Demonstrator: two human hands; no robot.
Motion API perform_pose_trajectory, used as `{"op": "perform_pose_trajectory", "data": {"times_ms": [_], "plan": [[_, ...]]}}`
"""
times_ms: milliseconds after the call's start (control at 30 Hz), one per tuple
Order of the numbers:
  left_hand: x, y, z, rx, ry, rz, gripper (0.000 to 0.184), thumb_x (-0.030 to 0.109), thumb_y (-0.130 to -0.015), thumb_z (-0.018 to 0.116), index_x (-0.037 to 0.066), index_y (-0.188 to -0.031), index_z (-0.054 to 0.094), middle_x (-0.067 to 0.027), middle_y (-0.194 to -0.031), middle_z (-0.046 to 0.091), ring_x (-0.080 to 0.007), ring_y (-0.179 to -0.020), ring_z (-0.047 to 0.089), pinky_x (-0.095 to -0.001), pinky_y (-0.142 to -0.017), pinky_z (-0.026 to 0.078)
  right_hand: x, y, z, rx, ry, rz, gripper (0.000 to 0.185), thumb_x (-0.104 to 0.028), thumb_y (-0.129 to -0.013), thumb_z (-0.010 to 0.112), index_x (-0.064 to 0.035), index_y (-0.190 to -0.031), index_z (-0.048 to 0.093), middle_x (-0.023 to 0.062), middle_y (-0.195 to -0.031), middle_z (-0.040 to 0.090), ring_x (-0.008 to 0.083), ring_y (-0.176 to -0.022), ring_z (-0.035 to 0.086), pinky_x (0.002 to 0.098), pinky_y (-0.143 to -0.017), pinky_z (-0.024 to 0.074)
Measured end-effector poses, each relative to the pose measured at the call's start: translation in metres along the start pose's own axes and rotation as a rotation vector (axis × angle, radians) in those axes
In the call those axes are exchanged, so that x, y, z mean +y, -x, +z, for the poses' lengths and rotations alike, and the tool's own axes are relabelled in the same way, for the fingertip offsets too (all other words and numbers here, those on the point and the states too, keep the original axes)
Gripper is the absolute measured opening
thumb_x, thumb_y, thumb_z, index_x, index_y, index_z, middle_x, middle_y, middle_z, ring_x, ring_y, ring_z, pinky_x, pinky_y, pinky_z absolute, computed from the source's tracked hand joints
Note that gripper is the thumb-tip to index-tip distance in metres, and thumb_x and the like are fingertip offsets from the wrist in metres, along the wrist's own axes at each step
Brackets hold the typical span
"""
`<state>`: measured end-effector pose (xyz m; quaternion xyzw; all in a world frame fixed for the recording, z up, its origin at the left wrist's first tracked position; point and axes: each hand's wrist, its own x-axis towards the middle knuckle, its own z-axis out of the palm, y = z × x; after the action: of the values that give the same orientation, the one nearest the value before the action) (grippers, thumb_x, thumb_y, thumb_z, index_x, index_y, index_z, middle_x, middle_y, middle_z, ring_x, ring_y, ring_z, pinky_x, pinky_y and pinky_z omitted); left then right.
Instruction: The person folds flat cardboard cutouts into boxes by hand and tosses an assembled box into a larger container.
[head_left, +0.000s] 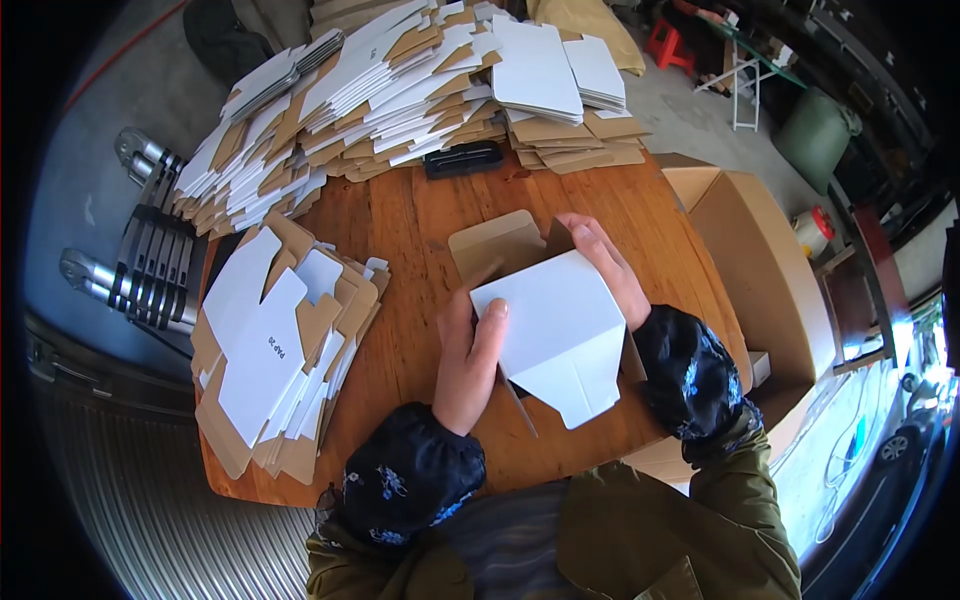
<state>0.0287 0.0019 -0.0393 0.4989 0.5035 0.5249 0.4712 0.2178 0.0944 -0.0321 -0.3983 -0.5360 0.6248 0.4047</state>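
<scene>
Between my hands is a partly folded cardboard box point(555, 315), white outside and brown inside, above the wooden table point(420, 225). One white flap with a tab hangs toward me, and a brown flap stands out at the far side. My left hand point(470, 345) grips the box's left side, thumb on the white face. My right hand point(607, 262) wraps round the far right corner, its fingertips partly hidden behind the box. To the left lies a pile of flat box blanks point(270, 345), the top one printed "PAP 20".
Large stacks of flat blanks point(380, 85) cover the table's far side, with a black object point(463, 159) in front of them. A big open carton point(760, 270) stands against the right edge, a small white box point(759, 368) inside it. A telescopic ladder point(160, 240) is at left.
</scene>
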Motion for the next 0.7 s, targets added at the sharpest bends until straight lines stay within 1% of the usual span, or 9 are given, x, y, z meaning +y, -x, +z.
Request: {"op": "perform_pose_trajectory", "data": {"times_ms": [67, 100, 200, 300, 367, 467, 567, 667, 700], "plan": [[0.005, 0.005, -0.001, -0.017, -0.106, -0.039, 0.048, 0.041, -0.100, 0.047, 0.002, -0.128, 0.049, -0.0204, -0.128, 0.048, -0.0305, -0.122, 0.038, -0.0463, -0.106, 0.028, 0.000, 0.004, 0.005, 0.006, -0.069, -0.018, 0.045, -0.044, -0.102, 0.043, -0.0083, -0.128, 0.048, 0.0040, -0.109, 0.056, 0.0114, -0.095, 0.052, 0.0263, -0.082, 0.0434], [-0.003, 0.003, -0.002, -0.028, -0.107, 0.003, 0.044, 0.038, -0.101, 0.047, 0.002, -0.127, 0.046, -0.0165, -0.123, 0.052, -0.0244, -0.116, 0.043, -0.0419, -0.102, 0.035, -0.001, 0.007, 0.007, 0.004, -0.093, 0.000, 0.044, -0.043, -0.102, 0.043, -0.0085, -0.128, 0.048, 0.0037, -0.110, 0.056, 0.0115, -0.096, 0.052, 0.0264, -0.082, 0.0435], [0.008, 0.010, 0.012, -0.051, 0.274, -0.036, 0.041, 0.035, -0.102, 0.046, 0.002, -0.126, 0.043, -0.0130, -0.118, 0.053, -0.0185, -0.108, 0.049, -0.0357, -0.096, 0.040, -0.009, 0.011, 0.011, 0.000, -0.145, 0.043, 0.042, -0.042, -0.102, 0.042, -0.0087, -0.127, 0.049, 0.0031, -0.112, 0.056, 0.0116, -0.096, 0.052, 0.0264, -0.083, 0.0436], [0.005, 0.010, 0.009, -0.076, 0.243, -0.036, 0.040, 0.033, -0.103, 0.045, 0.001, -0.126, 0.039, -0.0112, -0.115, 0.053, -0.0144, -0.103, 0.051, -0.0311, -0.092, 0.043, -0.008, 0.013, 0.012, 0.012, -0.166, 0.058, 0.041, -0.041, -0.102, 0.043, -0.0085, -0.127, 0.049, 0.0034, -0.112, 0.056, 0.0114, -0.095, 0.052, 0.0262, -0.082, 0.0436], [0.003, 0.010, 0.010, -0.065, 0.239, -0.015, 0.041, 0.034, -0.103, 0.044, 0.000, -0.126, 0.039, -0.0120, -0.116, 0.053, -0.0150, -0.104, 0.051, -0.0318, -0.093, 0.042, -0.007, 0.013, 0.012, 0.011, -0.159, 0.045, 0.041, -0.040, -0.102, 0.043, -0.0083, -0.127, 0.049, 0.0040, -0.111, 0.056, 0.0114, -0.095, 0.053, 0.0262, -0.081, 0.0436], [0.003, 0.010, 0.009, -0.059, 0.264, -0.010, 0.043, 0.036, -0.103, 0.043, 0.000, -0.126, 0.038, -0.0126, -0.116, 0.053, -0.0156, -0.105, 0.051, -0.0320, -0.093, 0.042, -0.009, 0.016, 0.019, 0.102, -0.125, 0.008, 0.043, -0.040, -0.102, 0.043, -0.0074, -0.129, 0.048, 0.0039, -0.107, 0.058, 0.0117, -0.090, 0.055, 0.0274, -0.078, 0.0444], [0.005, 0.009, 0.009, -0.057, 0.263, -0.023, 0.046, 0.039, -0.103, 0.041, 0.001, -0.127, 0.038, -0.0129, -0.116, 0.052, -0.0162, -0.105, 0.051, -0.0318, -0.093, 0.042, -0.008, 0.017, 0.020, 0.140, -0.085, 0.008, 0.043, -0.042, -0.102, 0.039, -0.0059, -0.121, 0.053, 0.0049, -0.099, 0.061, 0.0129, -0.084, 0.056, 0.0289, -0.074, 0.0451], [0.008, 0.009, 0.009, -0.044, 0.262, -0.038, 0.048, 0.042, -0.102, 0.039, 0.001, -0.127, 0.037, -0.0132, -0.117, 0.052, -0.0167, -0.106, 0.051, -0.0319, -0.094, 0.042, -0.006, 0.019, 0.018, 0.070, -0.068, 0.044, 0.045, -0.042, -0.102, 0.035, -0.0046, -0.108, 0.059, 0.0072, -0.088, 0.064, 0.0153, -0.079, 0.058, 0.0301, -0.072, 0.0457], [0.008, 0.009, 0.010, -0.038, 0.266, -0.042, 0.048, 0.042, -0.102, 0.039, 0.001, -0.127, 0.037, -0.0133, -0.117, 0.051, -0.0169, -0.107, 0.051, -0.0319, -0.094, 0.041, -0.005, 0.019, 0.018, 0.060, -0.070, 0.053, 0.046, -0.043, -0.102, 0.034, -0.0043, -0.104, 0.060, 0.0085, -0.087, 0.064, 0.0164, -0.079, 0.058, 0.0303, -0.072, 0.0459]]}}
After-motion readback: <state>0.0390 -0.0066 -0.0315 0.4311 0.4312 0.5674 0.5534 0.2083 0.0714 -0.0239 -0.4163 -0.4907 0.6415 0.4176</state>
